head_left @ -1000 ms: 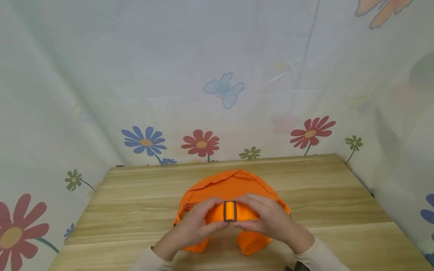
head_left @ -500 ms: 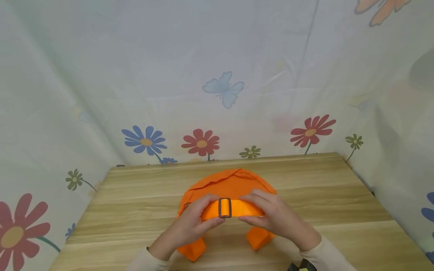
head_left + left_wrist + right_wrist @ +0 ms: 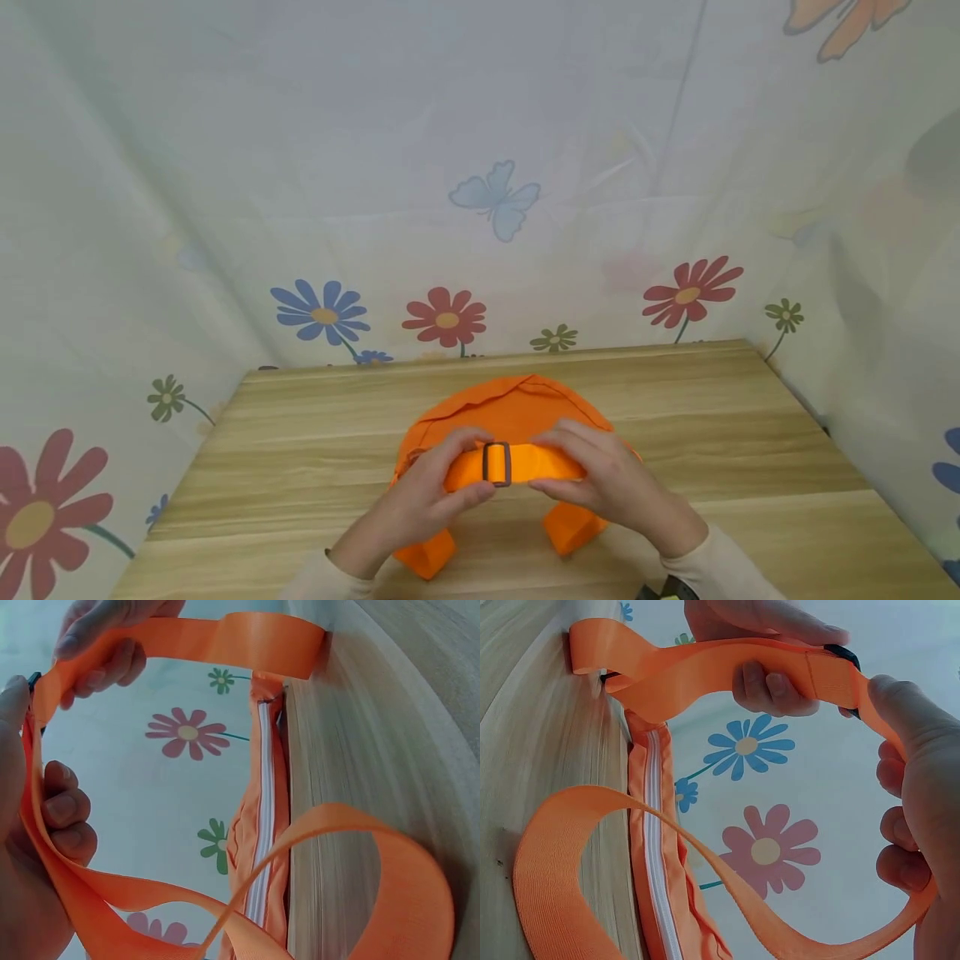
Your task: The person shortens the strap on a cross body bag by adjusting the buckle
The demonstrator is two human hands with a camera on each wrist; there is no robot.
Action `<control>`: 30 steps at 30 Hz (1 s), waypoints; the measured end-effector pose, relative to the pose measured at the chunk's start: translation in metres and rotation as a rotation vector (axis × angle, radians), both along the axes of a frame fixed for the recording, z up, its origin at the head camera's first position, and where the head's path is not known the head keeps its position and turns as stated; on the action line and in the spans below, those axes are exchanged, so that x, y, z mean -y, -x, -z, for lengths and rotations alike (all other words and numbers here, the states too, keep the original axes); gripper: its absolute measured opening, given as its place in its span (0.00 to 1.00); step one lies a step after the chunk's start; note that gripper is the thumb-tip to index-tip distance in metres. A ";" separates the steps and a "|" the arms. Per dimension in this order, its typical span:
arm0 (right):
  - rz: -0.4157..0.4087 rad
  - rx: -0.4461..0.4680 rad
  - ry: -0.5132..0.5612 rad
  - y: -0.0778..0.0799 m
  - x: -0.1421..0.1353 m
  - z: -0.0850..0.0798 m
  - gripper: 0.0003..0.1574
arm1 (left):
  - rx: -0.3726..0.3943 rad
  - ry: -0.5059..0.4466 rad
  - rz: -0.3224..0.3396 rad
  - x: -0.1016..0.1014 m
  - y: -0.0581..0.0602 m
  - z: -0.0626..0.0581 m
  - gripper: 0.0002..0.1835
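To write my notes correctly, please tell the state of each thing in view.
Left hand: gripping strap by the buckle
Right hand: gripping strap
Strap: held up between hands, slack loops below
Buckle: threaded on strap
Bag: lying on table
Zipper: looks closed where visible

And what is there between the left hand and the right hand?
The head view shows an orange strap carrying a dark buckle; the buckle is nearer the left hand.
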State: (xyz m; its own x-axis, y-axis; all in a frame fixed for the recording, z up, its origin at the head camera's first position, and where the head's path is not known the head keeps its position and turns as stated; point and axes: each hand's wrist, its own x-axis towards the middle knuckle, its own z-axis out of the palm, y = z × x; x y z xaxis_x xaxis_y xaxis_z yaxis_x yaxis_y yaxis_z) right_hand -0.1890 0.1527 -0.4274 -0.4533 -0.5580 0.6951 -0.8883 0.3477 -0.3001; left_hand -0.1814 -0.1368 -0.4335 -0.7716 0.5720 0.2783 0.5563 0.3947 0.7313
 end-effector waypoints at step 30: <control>-0.053 0.006 0.120 -0.003 0.016 0.007 0.21 | -0.091 -0.060 0.096 -0.007 0.000 0.009 0.27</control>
